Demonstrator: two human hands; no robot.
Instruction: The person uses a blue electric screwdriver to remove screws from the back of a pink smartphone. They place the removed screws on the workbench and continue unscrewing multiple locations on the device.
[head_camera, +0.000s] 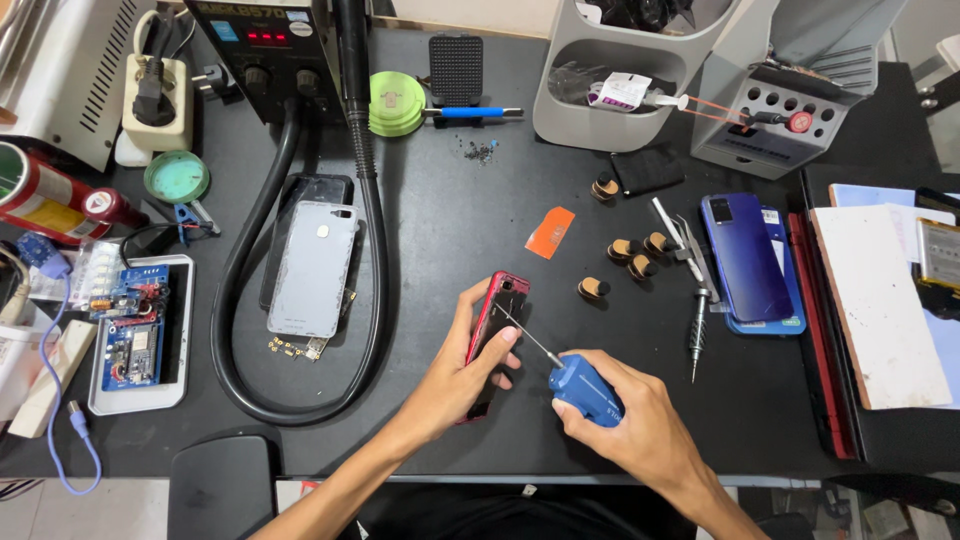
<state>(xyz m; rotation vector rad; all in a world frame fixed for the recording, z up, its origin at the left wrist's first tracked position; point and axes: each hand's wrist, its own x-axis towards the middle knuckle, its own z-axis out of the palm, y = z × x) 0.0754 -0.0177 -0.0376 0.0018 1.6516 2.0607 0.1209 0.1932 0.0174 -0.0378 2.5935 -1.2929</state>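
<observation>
My left hand (462, 372) grips a red-framed phone (497, 318), tilted up on its side on the black mat, thumb pressing its open back. My right hand (640, 425) holds a blue-handled screwdriver (583, 388). Its thin metal shaft runs up and left, with the tip resting on the upper part of the phone's inside. Both forearms come in from the bottom edge.
A grey phone back cover (313, 270) lies left, ringed by a black hose (375, 240). A blue phone (745, 258), tweezers (672, 228) and a second screwdriver (697, 335) lie right. Small round cork-and-black pieces (628, 250), an orange pick (550, 232) and loose screws (480, 152) sit ahead.
</observation>
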